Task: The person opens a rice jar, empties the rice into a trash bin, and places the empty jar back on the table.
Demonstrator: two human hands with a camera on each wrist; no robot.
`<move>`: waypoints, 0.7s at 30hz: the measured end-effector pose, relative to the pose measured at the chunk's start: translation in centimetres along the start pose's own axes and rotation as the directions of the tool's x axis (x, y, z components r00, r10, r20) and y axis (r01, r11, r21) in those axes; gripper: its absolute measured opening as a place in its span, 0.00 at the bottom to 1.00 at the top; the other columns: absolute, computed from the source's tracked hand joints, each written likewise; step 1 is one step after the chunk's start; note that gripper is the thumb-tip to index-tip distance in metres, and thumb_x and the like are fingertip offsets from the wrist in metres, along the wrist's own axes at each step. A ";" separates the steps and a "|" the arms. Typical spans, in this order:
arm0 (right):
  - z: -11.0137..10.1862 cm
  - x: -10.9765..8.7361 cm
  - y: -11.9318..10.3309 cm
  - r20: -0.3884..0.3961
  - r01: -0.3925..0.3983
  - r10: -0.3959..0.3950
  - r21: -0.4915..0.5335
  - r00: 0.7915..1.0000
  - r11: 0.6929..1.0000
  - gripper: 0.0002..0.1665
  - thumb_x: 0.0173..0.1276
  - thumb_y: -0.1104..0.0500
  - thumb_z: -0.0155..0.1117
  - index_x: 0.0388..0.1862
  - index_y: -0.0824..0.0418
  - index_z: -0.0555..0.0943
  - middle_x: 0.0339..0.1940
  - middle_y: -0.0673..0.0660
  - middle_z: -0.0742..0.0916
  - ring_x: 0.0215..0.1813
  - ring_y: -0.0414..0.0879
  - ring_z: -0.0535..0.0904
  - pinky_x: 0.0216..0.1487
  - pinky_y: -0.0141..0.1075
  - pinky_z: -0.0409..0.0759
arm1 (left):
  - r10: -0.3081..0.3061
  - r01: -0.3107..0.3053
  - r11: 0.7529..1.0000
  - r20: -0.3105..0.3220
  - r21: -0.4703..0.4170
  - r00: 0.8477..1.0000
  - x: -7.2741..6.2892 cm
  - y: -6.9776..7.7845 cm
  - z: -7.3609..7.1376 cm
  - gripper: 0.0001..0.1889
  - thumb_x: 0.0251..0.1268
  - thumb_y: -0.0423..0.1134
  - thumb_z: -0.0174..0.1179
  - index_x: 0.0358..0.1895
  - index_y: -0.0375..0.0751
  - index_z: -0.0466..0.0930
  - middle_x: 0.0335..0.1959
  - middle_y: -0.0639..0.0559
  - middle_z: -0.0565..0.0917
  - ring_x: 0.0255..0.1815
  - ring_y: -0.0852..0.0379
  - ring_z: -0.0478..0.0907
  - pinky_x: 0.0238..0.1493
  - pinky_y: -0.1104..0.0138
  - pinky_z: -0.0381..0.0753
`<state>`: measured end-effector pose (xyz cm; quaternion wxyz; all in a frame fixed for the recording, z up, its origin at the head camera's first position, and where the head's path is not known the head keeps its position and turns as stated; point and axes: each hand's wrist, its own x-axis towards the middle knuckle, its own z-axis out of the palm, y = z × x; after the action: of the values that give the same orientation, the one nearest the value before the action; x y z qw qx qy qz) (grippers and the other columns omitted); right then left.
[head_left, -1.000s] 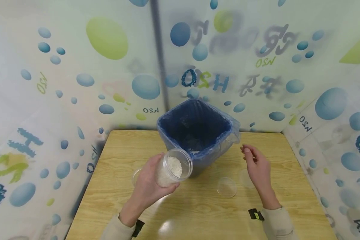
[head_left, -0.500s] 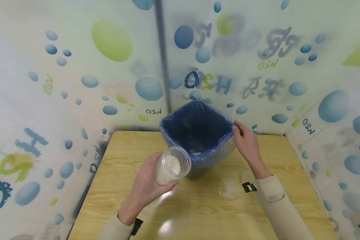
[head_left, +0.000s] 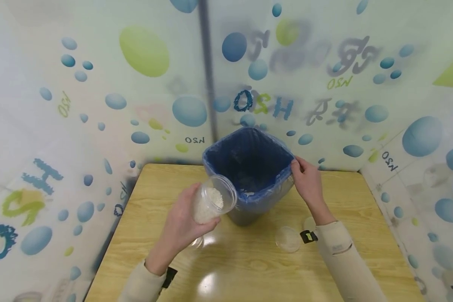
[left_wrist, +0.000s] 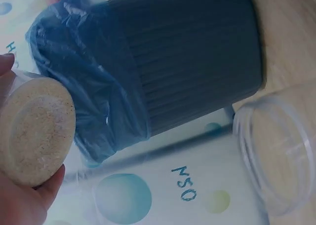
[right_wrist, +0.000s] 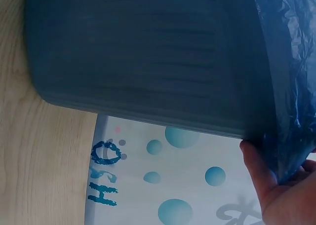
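My left hand grips a clear plastic jar partly filled with white, rice-like grains. The jar is tilted, its mouth toward the near left rim of a dark bin. A blue plastic bag lines the bin and folds over its rim. In the left wrist view, the jar's base faces the camera, with grains showing through it. At the bin's right corner my right hand holds the bagged rim. The right wrist view shows the thumb against the bin's side and the bag bunched at the fingers.
Two clear round lids, one nearer and one partly behind the right wrist, lie on the wooden table. Another clear jar stands on the table, mostly hidden by my left hand in the head view. Patterned walls enclose the table.
My right hand has moved up and left from beside the bin and taken hold of its bagged rim. The left hand keeps the jar tilted, shifted only slightly.
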<state>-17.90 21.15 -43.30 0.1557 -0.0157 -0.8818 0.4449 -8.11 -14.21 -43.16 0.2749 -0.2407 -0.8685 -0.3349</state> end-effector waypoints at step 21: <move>0.7 -0.5 0.8 -0.086 0.017 -0.018 -0.011 0.996 1.000 0.28 0.83 0.49 0.46 0.65 0.65 0.83 0.22 0.56 0.81 0.21 0.44 0.71 0.28 0.37 0.70 | 0.257 -0.267 0.933 0.074 0.241 0.964 8.4 -2.4 -1.7 0.50 0.37 0.49 0.83 0.66 0.30 0.70 0.55 0.34 0.80 0.49 0.36 0.80 0.46 0.45 0.83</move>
<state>-17.77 20.99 -44.45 0.1973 -0.0281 -0.8767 0.4378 -15.11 -15.05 -37.79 0.3273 -0.3248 -0.8692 -0.1786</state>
